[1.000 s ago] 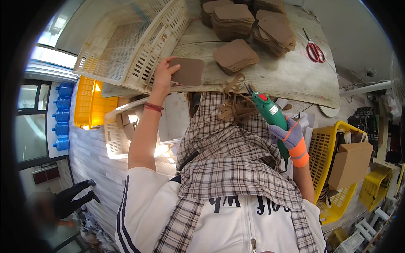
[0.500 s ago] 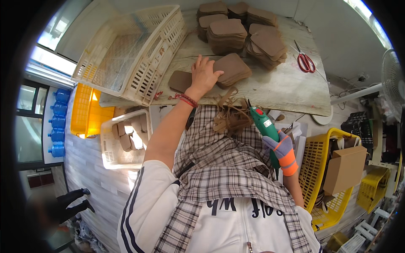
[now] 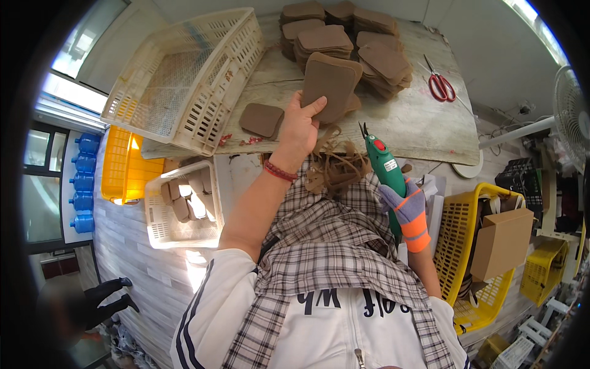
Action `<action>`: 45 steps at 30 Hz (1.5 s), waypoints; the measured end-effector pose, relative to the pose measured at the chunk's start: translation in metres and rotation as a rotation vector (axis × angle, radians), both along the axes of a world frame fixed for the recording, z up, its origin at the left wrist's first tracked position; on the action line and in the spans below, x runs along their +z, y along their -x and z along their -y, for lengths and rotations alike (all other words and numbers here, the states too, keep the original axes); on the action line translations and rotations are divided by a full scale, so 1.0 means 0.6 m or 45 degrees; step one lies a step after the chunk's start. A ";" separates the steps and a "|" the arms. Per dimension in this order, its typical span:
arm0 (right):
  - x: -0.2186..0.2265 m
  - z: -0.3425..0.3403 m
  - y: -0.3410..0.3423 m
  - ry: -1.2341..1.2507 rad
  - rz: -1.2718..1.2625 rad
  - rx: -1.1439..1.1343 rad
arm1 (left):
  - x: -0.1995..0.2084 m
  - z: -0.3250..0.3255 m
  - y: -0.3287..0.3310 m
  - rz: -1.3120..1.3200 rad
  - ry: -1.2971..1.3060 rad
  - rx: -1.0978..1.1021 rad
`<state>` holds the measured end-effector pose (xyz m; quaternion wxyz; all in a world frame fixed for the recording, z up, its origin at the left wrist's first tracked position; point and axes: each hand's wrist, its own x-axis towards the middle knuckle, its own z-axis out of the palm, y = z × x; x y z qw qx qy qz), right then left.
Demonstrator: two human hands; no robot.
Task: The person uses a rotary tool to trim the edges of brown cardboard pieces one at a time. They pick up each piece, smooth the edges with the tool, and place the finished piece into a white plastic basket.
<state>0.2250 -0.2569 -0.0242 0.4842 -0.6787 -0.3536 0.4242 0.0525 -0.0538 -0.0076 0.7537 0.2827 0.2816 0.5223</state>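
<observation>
Brown, soft-looking flat piece is what's in play in the head view, the only angle going: the bare left hand has it pinched near its lower edge, thumb on the face toward the person, fingers tucked out of sight behind. Can't tell if it's one layer or a couple stuck together. The gloved right hand is wrapped round a green power tool, dark tips pointing up toward the table. So I'd call the step in hand picking up and handling a piece, tool at the ready but not touching it. Next move, I reckon, calls for a steady pinch and bare fingers kept clear of those tips. As for where it sits: the piece is just beyond the left hand, over the table and in front of a low stack, up and to the left of the right hand and well apart from it. A second piece lies flat just left of the left hand, and tangled brown strips hang between the two hands, over the lap.
</observation>
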 end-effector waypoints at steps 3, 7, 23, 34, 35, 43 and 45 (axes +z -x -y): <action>0.018 -0.003 0.008 0.004 -0.083 -0.052 | -0.016 0.027 -0.028 0.385 0.181 -0.058; 0.035 -0.003 0.008 0.011 -0.149 -0.091 | -0.032 0.045 -0.061 0.653 0.354 0.024; 0.062 -0.006 0.007 0.023 -0.199 -0.133 | -0.043 0.085 -0.098 0.695 0.469 -0.071; 0.081 -0.016 -0.011 -0.007 -0.147 -0.149 | -0.065 0.120 -0.090 0.421 0.339 -0.242; 0.080 -0.015 -0.014 0.001 -0.148 -0.144 | -0.068 0.119 -0.085 0.380 0.319 -0.264; 0.091 0.017 -0.044 0.161 -0.054 -0.014 | -0.065 0.073 -0.011 -0.072 0.000 -0.412; 0.085 0.028 -0.052 0.195 -0.030 0.066 | -0.051 0.059 0.010 -0.248 -0.058 -0.490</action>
